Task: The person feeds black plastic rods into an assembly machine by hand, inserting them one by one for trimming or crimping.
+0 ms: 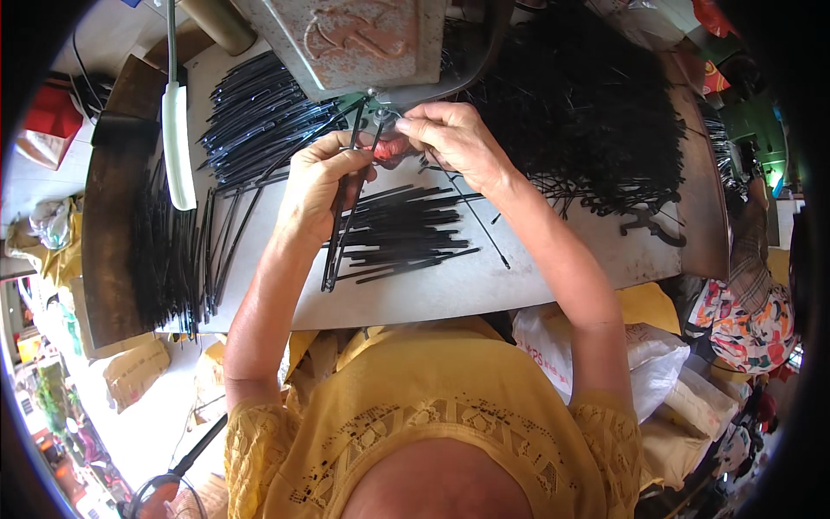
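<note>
My left hand (327, 177) is closed with its thumb and fingers round long thin black strips (334, 246), which stand up past the fingers and hang down towards the table's near edge. Beside it, my right hand (454, 143) is pinched under the machine head; what sits between its fingertips is too small to make out. A thin black rod (474, 208) with a knobbed end slants out from beneath the right hand, and I cannot tell whether that hand holds it. Between both hands shows something red (391, 150), partly hidden. Above them is a worn grey metal machine head (354, 43).
Shiny black strips (268, 112) are heaped at the left, shorter ones (406, 229) in the middle. A large dark pile (579, 112) covers the right. The pale table (553, 251) has a brown curved side (117, 233). A white lamp tube (177, 147) hangs at the left.
</note>
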`<state>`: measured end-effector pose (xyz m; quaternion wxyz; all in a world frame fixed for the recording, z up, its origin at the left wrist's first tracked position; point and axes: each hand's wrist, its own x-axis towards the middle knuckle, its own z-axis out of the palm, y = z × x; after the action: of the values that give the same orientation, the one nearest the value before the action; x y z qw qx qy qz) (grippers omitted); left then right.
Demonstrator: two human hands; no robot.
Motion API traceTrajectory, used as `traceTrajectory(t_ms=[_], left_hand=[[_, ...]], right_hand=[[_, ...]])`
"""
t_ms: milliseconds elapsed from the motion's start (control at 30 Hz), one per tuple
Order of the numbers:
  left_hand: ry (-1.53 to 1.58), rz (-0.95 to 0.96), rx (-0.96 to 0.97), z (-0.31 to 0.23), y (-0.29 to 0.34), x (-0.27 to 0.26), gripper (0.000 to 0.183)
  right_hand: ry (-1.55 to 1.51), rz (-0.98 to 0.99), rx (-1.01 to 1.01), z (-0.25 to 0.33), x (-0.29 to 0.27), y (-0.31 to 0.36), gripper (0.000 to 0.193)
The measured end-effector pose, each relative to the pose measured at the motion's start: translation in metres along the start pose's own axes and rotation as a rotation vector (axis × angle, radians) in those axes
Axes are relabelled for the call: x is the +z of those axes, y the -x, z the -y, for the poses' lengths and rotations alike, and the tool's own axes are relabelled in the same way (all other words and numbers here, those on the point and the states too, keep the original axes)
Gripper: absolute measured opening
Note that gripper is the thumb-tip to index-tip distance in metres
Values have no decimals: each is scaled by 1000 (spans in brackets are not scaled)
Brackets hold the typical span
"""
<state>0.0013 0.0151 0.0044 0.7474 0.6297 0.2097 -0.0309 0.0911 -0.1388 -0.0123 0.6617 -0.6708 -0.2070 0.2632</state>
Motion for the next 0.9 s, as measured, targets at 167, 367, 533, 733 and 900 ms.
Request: traceTrajectory(t_ms=[167,367,533,733,900], left_hand=[[21,-25,8,2,-1,-3,12],[66,-4,6,2,-1,-7,13],[144,-4,3,2,-1,-6,9],[130,-19,13,1,-1,-2,9],[143,-14,9,5,-3,-5,8]], right_hand=[[-54,-21,48,3,1,-3,20],[-55,-21,53,4,3,-5,18],[-62,-12,70,8,3,-4,17],[-44,2,47,8,4,-5,16],[-41,2,33,6,5,-5,17]])
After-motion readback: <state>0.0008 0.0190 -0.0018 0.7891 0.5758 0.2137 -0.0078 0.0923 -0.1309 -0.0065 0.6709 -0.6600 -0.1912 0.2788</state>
